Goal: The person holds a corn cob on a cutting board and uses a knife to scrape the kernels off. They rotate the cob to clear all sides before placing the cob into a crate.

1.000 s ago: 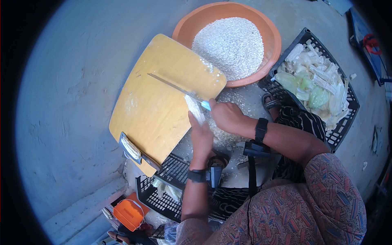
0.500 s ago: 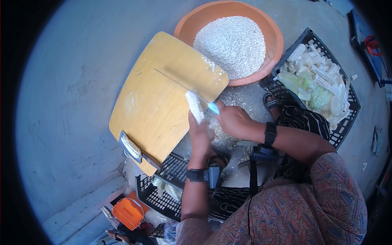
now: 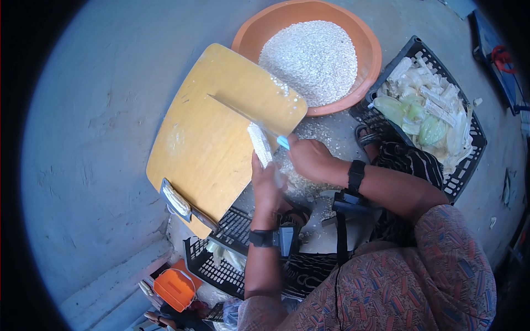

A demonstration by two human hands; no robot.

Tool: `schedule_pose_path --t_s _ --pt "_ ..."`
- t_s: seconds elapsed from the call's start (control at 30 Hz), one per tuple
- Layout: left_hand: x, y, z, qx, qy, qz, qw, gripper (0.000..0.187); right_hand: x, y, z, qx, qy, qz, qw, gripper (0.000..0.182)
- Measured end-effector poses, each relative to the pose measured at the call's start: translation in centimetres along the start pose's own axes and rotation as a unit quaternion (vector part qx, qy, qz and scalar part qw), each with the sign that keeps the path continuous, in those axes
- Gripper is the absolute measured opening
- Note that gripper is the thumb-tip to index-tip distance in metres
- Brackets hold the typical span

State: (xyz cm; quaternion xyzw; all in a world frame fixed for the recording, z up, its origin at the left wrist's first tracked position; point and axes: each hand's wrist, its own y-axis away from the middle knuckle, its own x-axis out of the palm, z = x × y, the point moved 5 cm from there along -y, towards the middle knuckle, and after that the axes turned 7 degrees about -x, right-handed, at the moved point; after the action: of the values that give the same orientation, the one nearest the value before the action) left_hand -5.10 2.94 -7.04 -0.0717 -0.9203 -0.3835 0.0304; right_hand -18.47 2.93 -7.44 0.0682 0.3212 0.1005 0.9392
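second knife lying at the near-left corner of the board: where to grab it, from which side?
Probably by the dark handle end, which juts past the board's near edge over the black crate. Come from the near side, fingers across the handle. The second knife's blade end lies on the board with kernels stuck to it, so avoid that end.

Yellow board (image 3: 215, 132), orange basin (image 3: 367, 41), white kernels (image 3: 309, 52), black crates (image 3: 466, 165)

two crates (image 3: 466, 160), one basin (image 3: 371, 49), one knife (image 3: 243, 117)
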Motion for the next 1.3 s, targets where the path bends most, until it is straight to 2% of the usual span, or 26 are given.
schedule_pose_path --t_s 0.07,0.17,0.3,0.37,0.4,0.43,0.5,0.53,0.57,0.6,0.63,0.7,0.83,0.9,0.97,1.0,1.03,1.1,1.13,1.17,1.23,1.27,1.3 --pt "0.0 0.1 -0.1 -0.003 -0.008 -0.012 1.000 0.046 0.4 -0.4 -0.6 0.007 0.005 -0.008 1.000 0.025" --pt "-0.3 0.3 -0.4 0.009 0.046 -0.034 0.998 0.044 0.0 -0.4 -0.3 0.019 -0.012 -0.018 1.000 0.026" --pt "-1.2 0.1 -1.7 0.027 0.050 -0.045 0.997 0.042 -0.3 0.0 -0.4 0.007 -0.024 -0.029 0.999 0.028" --pt "-0.6 1.1 -3.9 0.130 -0.004 -0.100 0.986 0.041 -0.6 0.1 -0.5 0.020 -0.024 -0.026 0.999 0.020" --pt "0.3 1.5 -4.7 0.211 -0.083 -0.089 0.970 0.048 -0.7 0.1 -0.6 0.022 -0.021 -0.028 0.999 0.020" --pt "1.8 2.7 -5.3 0.212 -0.081 -0.086 0.970 0.048 -0.6 -0.1 -0.8 0.037 -0.028 -0.023 0.999 0.022" --pt "7.3 6.4 -6.9 0.293 -0.135 0.163 0.932 0.058 -0.5 0.2 -1.3 0.055 -0.032 -0.019 0.998 0.024" --pt "8.3 7.2 -7.1 0.293 -0.095 0.205 0.929 0.059 -0.5 0.6 -0.7 -0.036 -0.216 -0.048 0.975 0.026" --pt "9.0 7.6 -7.2 0.293 -0.055 0.247 0.922 0.060 -1.0 1.0 -0.3 -0.126 -0.389 -0.076 0.910 0.028" --pt "8.5 6.5 -7.0 0.290 -0.061 0.221 0.929 0.054 -0.1 0.4 -1.4 -0.063 -0.099 -0.071 0.991 0.031" --pt "7.4 5.4 -7.0 0.277 -0.071 0.130 0.949 0.042 -0.1 -0.2 -1.5 -0.004 -0.035 -0.030 0.999 0.031" --pt "4.5 3.8 -7.3 0.269 -0.039 0.036 0.962 0.030 -1.2 0.2 -1.0 0.030 -0.035 -0.019 0.999 0.028" --pt "-1.5 1.9 -8.0 0.298 -0.107 -0.131 0.939 0.025 -1.6 0.2 -0.6 0.013 -0.022 -0.013 1.000 0.027" --pt "-4.7 1.5 -8.5 0.298 -0.095 -0.200 0.929 0.025 -2.0 0.0 -0.5 0.003 -0.025 -0.039 0.999 0.030" --pt "-9.5 1.0 -8.6 0.314 -0.113 -0.295 0.895 0.022 -1.6 -0.3 -0.7 -0.004 -0.001 -0.037 0.999 0.036" --pt "-12.8 0.3 -8.4 0.331 -0.163 -0.355 0.859 0.024 -1.6 -0.4 -0.6 -0.001 0.006 -0.030 1.000 0.038" --pt "-14.9 0.7 -8.8 0.309 -0.249 -0.423 0.815 0.031 -1.7 -0.5 -0.6 0.002 0.014 -0.024 1.000 0.040" --pt "-17.1 2.4 -9.2 0.313 -0.372 -0.531 0.694 0.037 -1.2 -0.8 -1.0 0.008 0.049 -0.010 0.999 0.040" --pt "-18.9 2.6 -8.9 0.256 -0.393 -0.542 0.697 0.047 -0.9 -0.9 -1.0 -0.006 0.046 -0.002 0.999 0.040" --pt "-20.4 2.7 -8.3 0.252 -0.389 -0.553 0.692 0.047 -0.9 -0.9 -1.1 -0.012 0.053 -0.011 0.998 0.039" --pt "-22.9 3.3 -6.7 0.166 -0.397 -0.652 0.625 0.053 -1.0 -0.9 -0.9 -0.021 0.064 -0.016 0.998 0.039" --pt "-24.2 3.1 -5.9 0.140 -0.380 -0.643 0.650 0.056 -1.0 -0.9 -0.8 -0.016 0.068 -0.015 0.997 0.036" --pt "-25.4 2.9 -5.4 0.138 -0.376 -0.645 0.650 0.056 -1.0 -0.9 -0.8 -0.011 0.072 -0.015 0.997 0.033"
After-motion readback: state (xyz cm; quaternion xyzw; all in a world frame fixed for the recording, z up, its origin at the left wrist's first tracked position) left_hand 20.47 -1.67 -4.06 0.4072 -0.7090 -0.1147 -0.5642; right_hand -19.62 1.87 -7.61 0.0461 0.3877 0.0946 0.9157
